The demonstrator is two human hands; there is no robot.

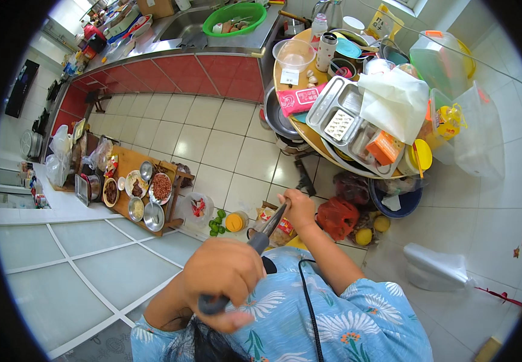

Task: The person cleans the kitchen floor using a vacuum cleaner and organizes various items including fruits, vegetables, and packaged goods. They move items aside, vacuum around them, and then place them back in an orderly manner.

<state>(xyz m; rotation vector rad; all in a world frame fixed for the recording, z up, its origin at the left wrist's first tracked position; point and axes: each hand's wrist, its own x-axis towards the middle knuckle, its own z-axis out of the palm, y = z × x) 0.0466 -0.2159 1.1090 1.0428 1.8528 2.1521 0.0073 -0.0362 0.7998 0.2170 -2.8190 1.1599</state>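
My left hand (225,276), large and close to the camera, is closed around the dark grey grip (258,243) of a long-handled floor tool. Its metal pole (273,220) slants down and away, and my right hand (299,209) is wrapped around it lower down. Beyond the right hand, a dark head (305,176) rests on the tiled floor (222,156), in line with the pole. It looks like a mop, but its exact kind cannot be told. Close to the pole, packaged food (283,231) and a red plastic bag (338,218) lie on the floor.
At right, a round table (317,145) carries a divided steel tray (333,97). A dark blue bin (394,207) sits below. Left, a low wooden table (124,156) holds bowls; green peppers (217,224) and a yellow-lidded jar (236,221) are nearby. Red cabinets (225,74) line the back.
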